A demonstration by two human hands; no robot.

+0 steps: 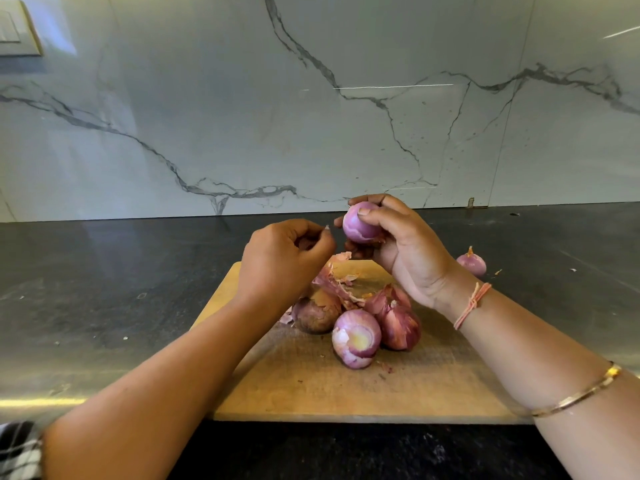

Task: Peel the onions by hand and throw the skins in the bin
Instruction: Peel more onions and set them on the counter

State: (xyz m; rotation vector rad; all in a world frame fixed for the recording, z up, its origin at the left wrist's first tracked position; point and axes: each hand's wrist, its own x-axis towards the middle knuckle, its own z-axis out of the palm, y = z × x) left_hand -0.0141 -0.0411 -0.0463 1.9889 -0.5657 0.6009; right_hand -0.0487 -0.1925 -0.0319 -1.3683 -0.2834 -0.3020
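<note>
held onion (360, 225): raised above the far edge of the cutting board (311, 393), mostly bare and glossy, with a shred of skin hanging underneath.
right hand (398, 244): fingers and thumb curled round the held onion, thumb across its front.
left hand (287, 258): just beside the held onion and apart from it. thumb and forefinger pinch a tiny skin scrap (327, 228), the other fingers curled in.
handling, onion: judged light, firm and round, and slick once bare. best cupped round the girth rather than nipped by fingertips.
handling, skin: judged papery and brittle, likely to tear in strips. take it at a lifted edge near root or tip with a nail pinch.
loose skins (337, 282): heaped on the board behind the onions.
part-peeled onion (356, 337): near the board's middle, cut end up.
skinned-over onions: one at left (315, 313) and one at right (398, 323), crowded against it.
stray onion (471, 263): on the tabletop (104, 289), right of the board.
bin: not in view.
</note>
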